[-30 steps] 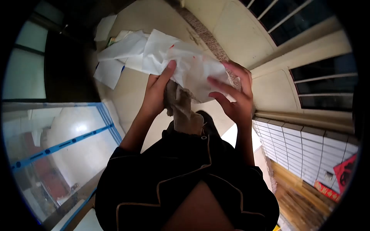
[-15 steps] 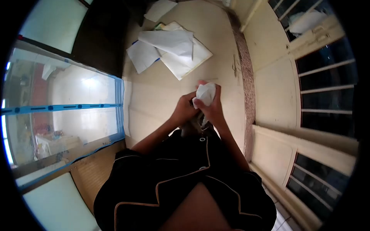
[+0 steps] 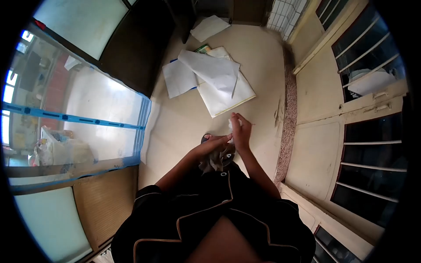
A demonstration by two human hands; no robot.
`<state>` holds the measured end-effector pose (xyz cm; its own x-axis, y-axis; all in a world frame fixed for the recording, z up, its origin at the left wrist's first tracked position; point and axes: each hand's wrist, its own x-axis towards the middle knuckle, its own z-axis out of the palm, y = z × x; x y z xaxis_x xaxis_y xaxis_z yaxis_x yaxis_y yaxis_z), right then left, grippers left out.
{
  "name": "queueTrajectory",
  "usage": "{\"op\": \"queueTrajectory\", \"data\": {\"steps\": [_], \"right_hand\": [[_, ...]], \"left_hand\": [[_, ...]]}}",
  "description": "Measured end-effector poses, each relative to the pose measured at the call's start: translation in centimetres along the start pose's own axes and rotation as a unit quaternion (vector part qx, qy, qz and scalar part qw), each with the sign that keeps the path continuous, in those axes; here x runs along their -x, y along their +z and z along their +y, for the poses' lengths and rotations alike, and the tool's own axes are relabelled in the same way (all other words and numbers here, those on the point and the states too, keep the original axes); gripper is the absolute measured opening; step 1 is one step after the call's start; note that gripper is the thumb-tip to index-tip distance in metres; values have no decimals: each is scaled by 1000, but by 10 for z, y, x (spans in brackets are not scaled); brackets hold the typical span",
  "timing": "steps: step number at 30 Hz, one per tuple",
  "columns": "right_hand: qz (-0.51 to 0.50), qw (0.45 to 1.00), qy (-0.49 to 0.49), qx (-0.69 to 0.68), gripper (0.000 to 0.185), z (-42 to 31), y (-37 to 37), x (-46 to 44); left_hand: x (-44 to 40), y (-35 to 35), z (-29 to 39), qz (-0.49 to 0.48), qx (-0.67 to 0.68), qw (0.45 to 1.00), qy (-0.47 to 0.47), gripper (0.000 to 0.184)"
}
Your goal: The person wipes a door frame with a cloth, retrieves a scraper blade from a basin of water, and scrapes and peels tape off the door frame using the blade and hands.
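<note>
Curtain (image 3: 98,124) first, far L, see-thru w/ blue strips, some pale clutter (image 3: 66,147) blurred behind it, too hazy to ID; just below, a ribbed wooden panel (image 3: 107,206), and up top a dark panel (image 3: 136,48) angled off toward the back. Moving R, onto the floor (image 3: 263,57) we go: a loose pile of paper sheets (image 3: 223,98), white & cream, overlapping at odd angles, w/ a bit of green at the upper edge, plus one separate sheet (image 3: 210,29) farther back. Centre now, and both hands are together, low, in front of the dark top (image 3: 153,219)! L hand (image 3: 214,143) reaches across to the R one, thumb right at the white scrap (image 3: 230,126); fingers partly hidden, can't tell how far closed or if it grips. Grey-brown cloth (image 3: 215,161) hangs crumpled directly under it, close to the body; can't tell what holds it. R hand (image 3: 242,131) has its fingers curled in, pinching that scrap, which pokes out on its L side, btwn the two hands. Then a speckled strip (image 3: 288,122) along the floor edge, and far R, cream frames w/ barred dark panes (image 3: 372,149), a white obj (image 3: 370,82) behind the upper bars.
</note>
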<state>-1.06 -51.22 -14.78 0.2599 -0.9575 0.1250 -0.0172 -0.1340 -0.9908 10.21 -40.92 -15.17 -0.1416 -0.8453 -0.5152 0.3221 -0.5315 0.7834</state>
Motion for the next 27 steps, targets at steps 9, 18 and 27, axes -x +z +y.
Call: {"op": "queueTrajectory", "data": {"steps": [9, 18, 27], "right_hand": [[-169, 975, -102, 106, 14, -25, 42, -51], [-88, 910, -254, 316, 23, -67, 41, -89], [24, 889, -253, 381, 21, -78, 20, -102]], "left_hand": [[-26, -89, 57, -11, 213, 976, 41, 41], [-45, -118, 149, 35, -79, 983, 165, 51], [-89, -137, 177, -6, -102, 978, 181, 38]]}}
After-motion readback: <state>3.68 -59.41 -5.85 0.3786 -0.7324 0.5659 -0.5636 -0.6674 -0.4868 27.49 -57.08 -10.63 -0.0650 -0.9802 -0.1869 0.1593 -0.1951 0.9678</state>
